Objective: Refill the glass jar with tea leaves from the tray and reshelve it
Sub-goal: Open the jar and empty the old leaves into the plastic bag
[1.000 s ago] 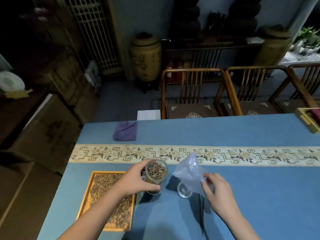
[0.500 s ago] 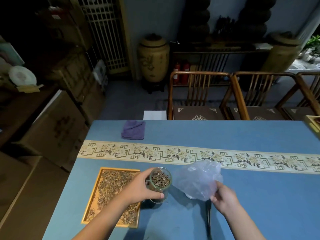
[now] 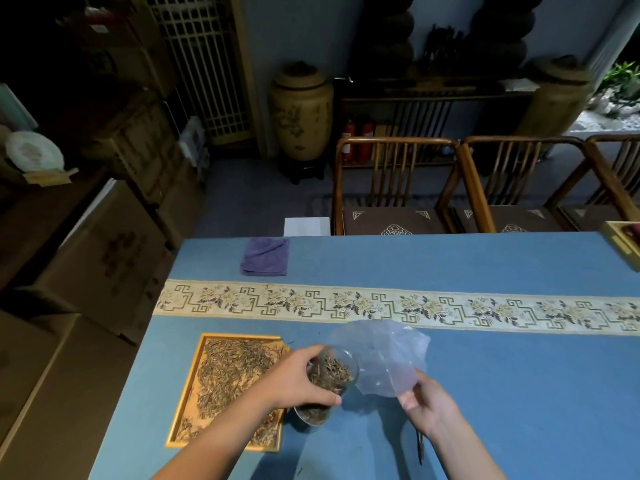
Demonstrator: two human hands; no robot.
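Hands grip tilted glass jar [image 3: 329,379] and plastic bag [image 3: 384,358] beside tea tray [image 3: 194,386], purple cloth [image 3: 265,256] well beyond.

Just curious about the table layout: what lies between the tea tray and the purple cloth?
In the head view, only blue tablecloth and the floral runner band lie between the tea tray and the purple cloth.

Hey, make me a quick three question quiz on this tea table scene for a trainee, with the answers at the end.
1. True or false: the glass jar is empty.
2. Which of the hands holds the clear plastic sheet?
3. The purple cloth lies: A) on the tray, B) beyond the patterned runner, C) on a chair.

Key: 1 false, it holds tea leaves; 2 the right hand, while the left hand grips the jar; 3 B.
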